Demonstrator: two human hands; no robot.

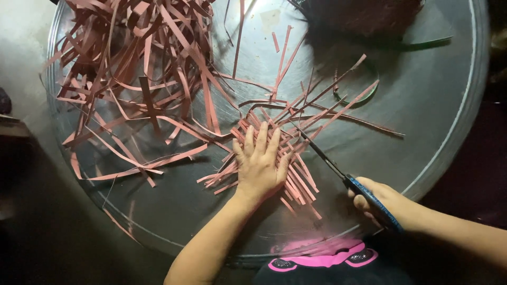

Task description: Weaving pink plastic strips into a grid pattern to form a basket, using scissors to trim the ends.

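Strips point(296, 158) pinned flat near tray's point(465, 105) front edge by open left hand point(260, 168); right hand point(376, 203) grips scissors point(338, 171), blades at the bundle. Trimming step, prob. needs steady hold.

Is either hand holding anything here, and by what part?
The right hand holds scissors by the blue handles. The left hand grips nothing; it lies flat, pressing down a bundle of pink strips on the round tray.
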